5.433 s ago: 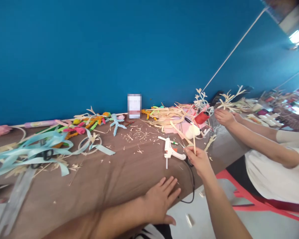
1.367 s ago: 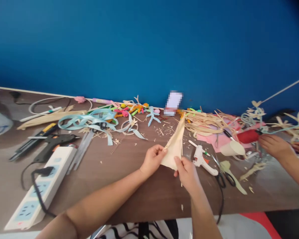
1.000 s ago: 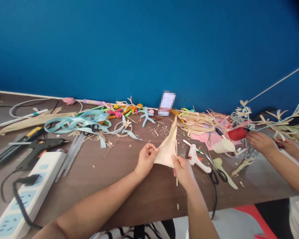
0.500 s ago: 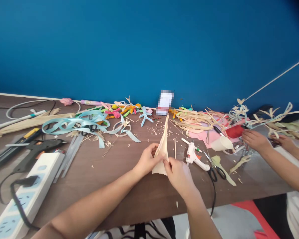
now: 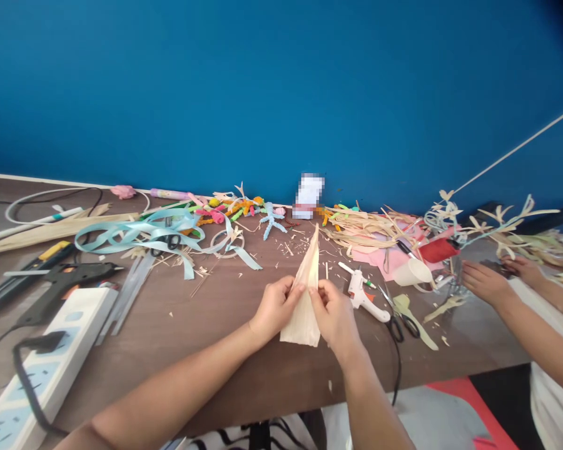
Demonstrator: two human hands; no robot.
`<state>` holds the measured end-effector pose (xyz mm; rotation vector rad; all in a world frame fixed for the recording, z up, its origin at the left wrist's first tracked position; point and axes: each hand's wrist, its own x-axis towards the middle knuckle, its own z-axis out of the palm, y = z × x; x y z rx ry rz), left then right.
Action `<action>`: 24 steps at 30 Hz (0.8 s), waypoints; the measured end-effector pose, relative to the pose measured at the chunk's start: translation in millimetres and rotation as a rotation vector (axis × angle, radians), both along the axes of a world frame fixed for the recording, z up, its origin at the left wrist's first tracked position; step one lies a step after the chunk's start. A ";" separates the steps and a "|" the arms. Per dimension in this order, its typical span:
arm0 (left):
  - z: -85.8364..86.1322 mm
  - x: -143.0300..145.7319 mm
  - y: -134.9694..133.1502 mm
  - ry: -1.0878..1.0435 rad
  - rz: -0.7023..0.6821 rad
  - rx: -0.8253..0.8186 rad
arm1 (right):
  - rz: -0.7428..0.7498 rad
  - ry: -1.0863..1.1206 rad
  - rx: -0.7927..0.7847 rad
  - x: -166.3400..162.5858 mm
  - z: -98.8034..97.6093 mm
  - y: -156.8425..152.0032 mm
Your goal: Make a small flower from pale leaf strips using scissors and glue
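Pale cream, tapering husk-like sheet [image 5: 300, 324] being pinched at both sides by left hand [image 5: 274, 307] and right hand [image 5: 336, 314]; by this, width probably being held flat.

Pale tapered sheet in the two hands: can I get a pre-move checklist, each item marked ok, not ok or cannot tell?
1. Left hand gripping the pale tapered sheet: ok.
2. Right hand gripping its right side: ok.
3. Co-worker's nearer hand apart from the sheet: ok.
4. Table free of scraps: not ok, bits lie scattered beyond the sheet.
5. White glue gun hot: cannot tell.
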<state>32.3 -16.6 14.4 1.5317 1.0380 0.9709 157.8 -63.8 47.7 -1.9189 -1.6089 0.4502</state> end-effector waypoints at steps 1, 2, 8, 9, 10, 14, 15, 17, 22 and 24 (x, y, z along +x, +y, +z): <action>0.7 0.0 -0.3 -0.012 -0.002 -0.010 | -0.021 0.025 0.031 0.4 -0.3 1.9; 1.1 0.2 -0.2 -0.035 0.004 -0.032 | -0.042 0.063 0.057 1.2 -0.5 3.3; 0.9 2.2 3.3 -0.157 0.018 -0.147 | -0.113 0.360 0.088 6.9 0.1 4.2; 1.0 2.1 3.6 -0.152 0.021 -0.139 | -0.118 0.386 0.091 7.3 0.4 3.9; 1.2 1.8 3.8 -0.144 0.026 -0.128 | -0.126 0.407 0.098 7.5 0.7 3.6; 2.7 -0.3 4.5 -0.115 0.046 -0.122 | -0.180 0.441 0.140 7.4 1.9 2.7; 2.9 -0.7 4.8 -0.112 0.046 -0.129 | -0.187 0.445 0.139 7.5 2.2 2.5; 2.2 -1.0 5.7 -0.113 0.042 -0.142 | -0.188 0.447 0.121 8.5 2.4 2.6; -4.2 0.6 7.9 -0.100 0.016 -0.186 | -0.138 0.445 0.024 14.5 0.6 5.1; -5.4 0.4 7.7 -0.061 -0.045 -0.181 | -0.088 0.410 -0.021 15.8 0.4 5.7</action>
